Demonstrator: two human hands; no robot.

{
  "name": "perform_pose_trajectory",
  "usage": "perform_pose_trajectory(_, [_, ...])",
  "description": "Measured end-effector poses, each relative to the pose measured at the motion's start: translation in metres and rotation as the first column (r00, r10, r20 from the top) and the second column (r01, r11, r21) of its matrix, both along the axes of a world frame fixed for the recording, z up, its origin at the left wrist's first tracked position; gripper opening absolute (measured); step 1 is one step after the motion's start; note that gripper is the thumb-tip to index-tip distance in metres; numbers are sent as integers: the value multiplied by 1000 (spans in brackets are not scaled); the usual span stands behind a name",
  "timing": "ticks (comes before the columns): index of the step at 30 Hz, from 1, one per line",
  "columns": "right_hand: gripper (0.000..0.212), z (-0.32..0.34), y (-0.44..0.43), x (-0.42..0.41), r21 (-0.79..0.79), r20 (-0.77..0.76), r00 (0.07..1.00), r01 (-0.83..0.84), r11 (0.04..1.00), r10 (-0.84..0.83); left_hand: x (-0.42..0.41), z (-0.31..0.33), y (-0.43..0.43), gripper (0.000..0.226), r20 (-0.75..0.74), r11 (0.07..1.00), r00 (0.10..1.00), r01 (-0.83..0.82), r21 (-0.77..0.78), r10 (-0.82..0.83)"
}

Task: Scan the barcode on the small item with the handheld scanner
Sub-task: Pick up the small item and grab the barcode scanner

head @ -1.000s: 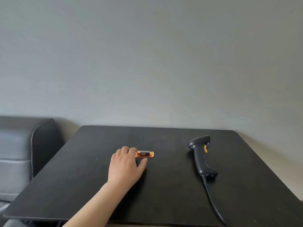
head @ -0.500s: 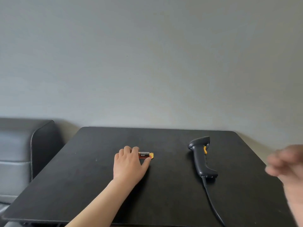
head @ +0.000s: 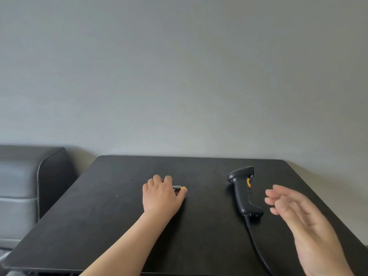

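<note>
A small red and yellow item (head: 180, 188) with a grey strip lies on the black table (head: 111, 216), near its middle. My left hand (head: 161, 194) rests over its left end, with fingers and thumb pinching it, so much of the item is hidden. A black handheld scanner (head: 242, 191) with a yellow trigger lies flat on the table to the right, head pointing away. Its cable (head: 256, 248) trails toward the near edge. My right hand (head: 294, 212), blurred and open with fingers spread, hovers just right of the scanner handle without touching it.
A grey leather sofa arm (head: 39, 180) stands left of the table. A plain grey wall (head: 179, 76) rises right behind the table's far edge.
My right hand has come in from the right edge and moved left toward the scanner. My left hand has closed further over the small item, which shifted slightly.
</note>
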State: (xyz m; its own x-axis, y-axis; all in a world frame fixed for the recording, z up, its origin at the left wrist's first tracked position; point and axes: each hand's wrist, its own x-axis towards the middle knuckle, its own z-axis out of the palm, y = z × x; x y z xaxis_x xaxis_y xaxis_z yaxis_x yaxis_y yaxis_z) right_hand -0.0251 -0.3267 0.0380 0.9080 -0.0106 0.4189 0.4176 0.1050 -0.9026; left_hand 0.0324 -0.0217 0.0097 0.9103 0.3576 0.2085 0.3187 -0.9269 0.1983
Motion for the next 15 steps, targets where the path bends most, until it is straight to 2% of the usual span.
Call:
perform_pose_trajectory(2, [60, -4, 3, 4, -53, -42, 999, 18, 998, -20, 2, -1, -1, 61, -5, 1000, 1000, -10, 2, 10])
perform_pose_trajectory(3, [58, -6, 4, 6, -56, -63, 997, 35, 998, -39, 2, -2, -2, 61, -6, 1000, 1000, -16, 1, 16])
perform_pose_trajectory(6, [33, -11, 7, 14, -60, -120, 991, 44, 997, -51, 5, -4, -3, 63, -9, 999, 999, -35, 7, 35])
perform_pose_trajectory(11, [30, -14, 16, 22, -153, -157, 980, 97, 984, -121, 7, -5, -4, 66, -13, 999, 999, -50, 16, 51])
perform_pose_trajectory(15, [25, -18, 22, 32, -308, -130, 965, 178, 935, -226, 9, -6, -4, 65, -10, 998, 998, -59, 35, 59])
